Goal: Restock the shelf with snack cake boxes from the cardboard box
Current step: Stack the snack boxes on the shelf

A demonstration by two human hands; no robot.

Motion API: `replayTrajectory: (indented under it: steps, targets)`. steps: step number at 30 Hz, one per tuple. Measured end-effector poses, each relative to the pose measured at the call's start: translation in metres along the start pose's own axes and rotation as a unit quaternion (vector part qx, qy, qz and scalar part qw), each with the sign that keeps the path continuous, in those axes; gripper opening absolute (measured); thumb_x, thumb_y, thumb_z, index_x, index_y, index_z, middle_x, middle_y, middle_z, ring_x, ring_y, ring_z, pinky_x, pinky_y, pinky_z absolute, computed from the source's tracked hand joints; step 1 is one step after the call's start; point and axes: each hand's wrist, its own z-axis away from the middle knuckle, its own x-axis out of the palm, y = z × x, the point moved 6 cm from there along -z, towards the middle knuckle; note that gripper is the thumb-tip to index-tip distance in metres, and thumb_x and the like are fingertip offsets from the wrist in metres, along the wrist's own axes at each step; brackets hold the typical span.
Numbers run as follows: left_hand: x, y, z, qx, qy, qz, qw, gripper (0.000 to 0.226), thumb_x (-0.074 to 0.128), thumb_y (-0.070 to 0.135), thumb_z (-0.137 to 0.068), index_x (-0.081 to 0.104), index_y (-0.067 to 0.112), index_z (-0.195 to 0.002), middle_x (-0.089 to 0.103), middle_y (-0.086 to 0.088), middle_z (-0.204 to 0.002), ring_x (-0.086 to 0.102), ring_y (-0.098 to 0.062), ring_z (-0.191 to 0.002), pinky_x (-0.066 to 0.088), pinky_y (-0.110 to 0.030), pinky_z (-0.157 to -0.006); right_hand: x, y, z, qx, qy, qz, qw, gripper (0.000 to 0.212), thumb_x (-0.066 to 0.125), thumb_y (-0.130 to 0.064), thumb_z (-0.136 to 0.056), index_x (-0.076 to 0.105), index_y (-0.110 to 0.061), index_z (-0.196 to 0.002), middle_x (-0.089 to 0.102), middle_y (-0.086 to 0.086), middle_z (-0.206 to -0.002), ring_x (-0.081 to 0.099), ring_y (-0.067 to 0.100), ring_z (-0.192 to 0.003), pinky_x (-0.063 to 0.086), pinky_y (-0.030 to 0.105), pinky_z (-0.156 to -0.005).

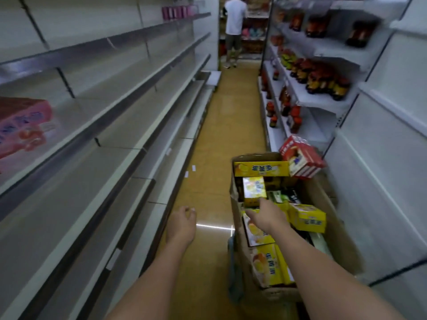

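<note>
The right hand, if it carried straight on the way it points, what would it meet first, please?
Most likely the upright yellow box in the cardboard box: the right hand reaches toward it, fingertips close, though depth is unclear.

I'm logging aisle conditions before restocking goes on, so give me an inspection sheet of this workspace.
Surface: left shelves mostly bare; tan floor.
Job's things: open cardboard box on the floor, yellow snack cake boxes inside; red box at its far rim.
Clutter: small white scraps on the floor.
Hands: left hand empty, fingers curled; right hand reaching into the box, grip hidden.
Cables: nothing seen.
Surroundings: pink boxes on left shelf; bottles on right shelves; a person at the aisle's end.
</note>
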Motion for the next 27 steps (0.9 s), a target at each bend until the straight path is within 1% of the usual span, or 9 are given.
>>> replayTrajectory:
  steps: [3, 7, 11, 13, 18, 20, 24, 27]
  targets:
    - [0.037, 0.039, -0.005, 0.010, -0.032, -0.014, 0.999, 0.041, 0.039, 0.037, -0.100, 0.052, 0.014, -0.132, 0.055, -0.011, -0.129, 0.054, -0.028, -0.114, 0.047, -0.038, -0.094, -0.021, 0.041, -0.023, 0.021, 0.013, -0.004, 1.000, 0.063, 0.048, -0.053, -0.093, 0.036, -0.016, -0.143, 0.045, 0.005, -0.143, 0.047, 0.027, -0.127, 0.043, 0.039, -0.098]
    - [0.075, 0.078, -0.019, 0.022, -0.060, -0.021, 0.998, 0.042, 0.041, 0.038, -0.100, 0.050, 0.016, -0.134, 0.052, -0.010, -0.131, 0.053, -0.028, -0.115, 0.048, -0.041, -0.095, -0.048, 0.084, -0.053, 0.039, 0.016, -0.009, 0.999, 0.067, 0.049, -0.052, -0.093, 0.030, -0.018, -0.147, 0.040, 0.005, -0.147, 0.041, 0.029, -0.131, 0.039, 0.041, -0.101]
    - [0.106, 0.110, -0.035, 0.025, -0.070, -0.034, 0.997, 0.044, 0.040, 0.037, -0.101, 0.046, 0.015, -0.138, 0.048, -0.011, -0.136, 0.050, -0.028, -0.120, 0.046, -0.037, -0.096, -0.070, 0.116, -0.082, 0.049, 0.024, -0.010, 0.998, 0.063, 0.052, -0.050, -0.091, 0.035, -0.019, -0.143, 0.045, 0.005, -0.140, 0.043, 0.030, -0.127, 0.040, 0.041, -0.099]
    - [0.121, 0.122, -0.042, 0.027, -0.079, -0.032, 0.996, 0.045, 0.040, 0.037, -0.101, 0.045, 0.014, -0.139, 0.046, -0.011, -0.139, 0.048, -0.028, -0.123, 0.044, -0.038, -0.098, -0.077, 0.125, -0.096, 0.052, 0.025, -0.007, 0.998, 0.062, 0.054, -0.049, -0.091, 0.037, -0.019, -0.142, 0.047, 0.005, -0.139, 0.045, 0.029, -0.126, 0.041, 0.041, -0.098]
    - [0.146, 0.140, -0.070, 0.022, -0.094, -0.033, 0.995, 0.048, 0.045, 0.037, -0.099, 0.040, 0.016, -0.142, 0.044, -0.009, -0.142, 0.045, -0.027, -0.127, 0.044, -0.041, -0.100, -0.083, 0.123, -0.132, 0.043, 0.030, -0.004, 0.999, 0.056, 0.058, -0.041, -0.089, 0.041, -0.018, -0.137, 0.051, 0.005, -0.133, 0.047, 0.029, -0.122, 0.043, 0.040, -0.094]
    - [0.154, 0.144, -0.085, 0.022, -0.103, -0.033, 0.994, 0.049, 0.048, 0.035, -0.098, 0.038, 0.017, -0.143, 0.043, -0.009, -0.142, 0.045, -0.028, -0.128, 0.044, -0.042, -0.101, -0.082, 0.117, -0.148, 0.034, 0.031, -0.002, 0.999, 0.056, 0.060, -0.039, -0.089, 0.042, -0.016, -0.137, 0.050, 0.006, -0.134, 0.046, 0.029, -0.122, 0.044, 0.040, -0.095]
    - [0.167, 0.147, -0.125, 0.012, -0.118, -0.045, 0.992, 0.052, 0.056, 0.030, -0.095, 0.038, 0.019, -0.142, 0.040, -0.008, -0.142, 0.043, -0.027, -0.128, 0.045, -0.043, -0.100, -0.074, 0.100, -0.187, 0.025, 0.021, 0.022, 0.999, 0.062, 0.060, -0.039, -0.090, 0.036, -0.014, -0.141, 0.046, 0.008, -0.139, 0.041, 0.029, -0.129, 0.040, 0.041, -0.100]
    - [0.172, 0.146, -0.150, -0.002, -0.123, -0.060, 0.991, 0.063, 0.065, 0.026, -0.089, 0.034, 0.021, -0.143, 0.036, -0.007, -0.145, 0.039, -0.027, -0.132, 0.044, -0.043, -0.101, -0.065, 0.089, -0.212, 0.020, 0.009, 0.035, 0.999, 0.067, 0.061, -0.038, -0.089, 0.032, -0.017, -0.145, 0.043, 0.007, -0.142, 0.038, 0.028, -0.132, 0.035, 0.040, -0.106]
